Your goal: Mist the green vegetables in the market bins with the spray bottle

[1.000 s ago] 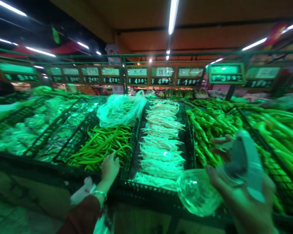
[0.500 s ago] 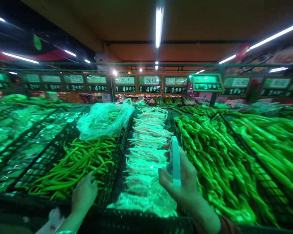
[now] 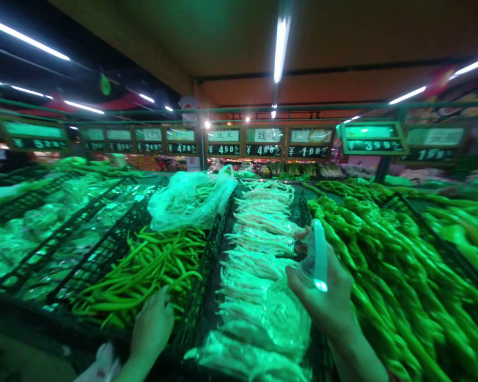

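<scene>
My left hand (image 3: 153,323) rests at the near edge of a black mesh crate of thin green beans (image 3: 143,265), its fingers at the beans. A white plastic bag (image 3: 101,365) hangs below that wrist. My right hand (image 3: 326,297) grips a clear plastic bag (image 3: 315,260), gathered narrow and upright with a pale teal edge. That hand hovers over the border between pale, film-wrapped bundled vegetables (image 3: 258,249) and long green peppers (image 3: 382,276). Its fingertips are close to the peppers.
A loose clear plastic bag (image 3: 191,201) lies at the back of the bean crate. Further black mesh crates hold bagged greens at left (image 3: 56,228). Green price boards (image 3: 239,143) run along a railing behind the display, with more produce beyond.
The clear bag in my right hand has gone from a spread, bulging shape to a narrow upright fold. That hand has moved left from over the peppers. My left hand has shifted onto the beans.
</scene>
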Demonstrator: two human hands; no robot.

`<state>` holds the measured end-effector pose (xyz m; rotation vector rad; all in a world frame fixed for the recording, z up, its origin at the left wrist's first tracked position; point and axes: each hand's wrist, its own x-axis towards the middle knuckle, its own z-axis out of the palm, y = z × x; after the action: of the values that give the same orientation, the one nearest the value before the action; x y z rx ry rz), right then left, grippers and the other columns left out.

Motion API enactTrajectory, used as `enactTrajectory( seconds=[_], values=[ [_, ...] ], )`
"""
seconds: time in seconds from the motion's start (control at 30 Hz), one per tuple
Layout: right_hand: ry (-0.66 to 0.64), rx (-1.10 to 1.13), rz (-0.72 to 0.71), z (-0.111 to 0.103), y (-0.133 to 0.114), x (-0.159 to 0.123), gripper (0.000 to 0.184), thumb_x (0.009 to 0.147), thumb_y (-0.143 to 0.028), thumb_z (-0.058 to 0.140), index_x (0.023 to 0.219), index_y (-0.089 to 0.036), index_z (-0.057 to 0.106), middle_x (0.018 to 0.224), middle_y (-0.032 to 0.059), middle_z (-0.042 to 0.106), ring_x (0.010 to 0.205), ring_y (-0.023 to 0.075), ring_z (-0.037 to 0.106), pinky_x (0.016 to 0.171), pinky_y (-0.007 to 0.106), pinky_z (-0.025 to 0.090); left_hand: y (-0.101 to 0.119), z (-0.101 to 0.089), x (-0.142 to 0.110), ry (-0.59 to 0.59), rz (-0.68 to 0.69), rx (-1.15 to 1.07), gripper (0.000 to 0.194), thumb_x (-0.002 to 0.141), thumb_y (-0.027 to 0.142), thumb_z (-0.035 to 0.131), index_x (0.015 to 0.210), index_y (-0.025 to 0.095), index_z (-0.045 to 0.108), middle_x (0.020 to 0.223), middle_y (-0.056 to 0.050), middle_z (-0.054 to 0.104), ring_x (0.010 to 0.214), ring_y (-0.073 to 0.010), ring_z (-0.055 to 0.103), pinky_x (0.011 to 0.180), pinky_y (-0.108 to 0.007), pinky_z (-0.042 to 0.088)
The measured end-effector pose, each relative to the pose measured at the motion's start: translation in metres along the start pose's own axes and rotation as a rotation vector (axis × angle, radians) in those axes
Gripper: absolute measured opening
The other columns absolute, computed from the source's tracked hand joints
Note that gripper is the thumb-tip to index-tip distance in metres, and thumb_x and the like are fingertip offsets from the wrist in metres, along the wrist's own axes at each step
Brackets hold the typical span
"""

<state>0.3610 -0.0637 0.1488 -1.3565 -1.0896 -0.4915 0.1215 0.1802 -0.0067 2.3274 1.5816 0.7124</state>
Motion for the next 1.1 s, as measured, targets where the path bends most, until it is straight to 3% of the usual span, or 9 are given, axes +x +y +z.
enactTrajectory(
  seconds=[0.17,0.33,0.53,0.73,1.1],
  values=[
    [0.013,-0.013,0.110,0.006,0.009,-0.005,0.052,0.083,-0.036,0.068,0.132,-0.025,0.055,0.117,0.0007,0.066,0.092,0.0161,0.066,0.075,0.024,0.054,0.001,0.000,-0.001,-0.017,-0.036,-0.038,0.053,0.093,0.017,0.033,0.141,-0.002,0.046,0.125,-0.019,0.067,0.119,-0.0301,0.061,0.110,-0.042,0.043],
    [0.011,0.039,0.193,0.004,0.016,0.001,0.060,0.079,-0.041,0.071,0.135,-0.027,0.054,0.124,0.0048,0.063,0.101,0.0242,0.065,0.076,0.033,0.052,0.001,0.001,-0.001,-0.021,-0.045,-0.041,0.053,0.092,0.016,0.035,0.140,-0.003,0.046,0.123,-0.019,0.067,0.119,-0.0299,0.061,0.110,-0.041,0.043],
    [0.035,-0.019,0.198,-0.013,0.036,0.008,0.055,0.076,-0.043,0.074,0.128,-0.030,0.059,0.114,0.0029,0.067,0.102,0.0281,0.066,0.084,0.040,0.049,-0.008,0.009,0.001,0.003,-0.024,-0.052,0.058,0.090,0.022,0.032,0.139,-0.003,0.047,0.122,-0.020,0.067,0.119,-0.0312,0.061,0.110,-0.043,0.043],
    [0.102,-0.087,0.260,-0.028,0.059,0.010,0.057,0.071,-0.051,0.076,0.124,-0.034,0.062,0.116,0.0034,0.069,0.098,0.0314,0.069,0.076,0.042,0.054,-0.014,0.015,0.004,0.024,-0.046,-0.126,0.065,0.085,0.030,0.031,0.138,-0.004,0.048,0.119,-0.022,0.068,0.115,-0.0317,0.064,0.108,-0.045,0.044],
    [0.025,-0.147,0.111,-0.020,0.055,0.000,0.051,0.082,-0.042,0.069,0.129,-0.027,0.057,0.117,0.0043,0.069,0.097,0.0234,0.071,0.064,0.023,0.058,-0.031,0.025,0.010,0.052,-0.038,-0.130,0.062,0.084,0.036,0.033,0.134,0.003,0.050,0.117,-0.020,0.069,0.113,-0.0313,0.065,0.108,-0.044,0.045]
  ],
)
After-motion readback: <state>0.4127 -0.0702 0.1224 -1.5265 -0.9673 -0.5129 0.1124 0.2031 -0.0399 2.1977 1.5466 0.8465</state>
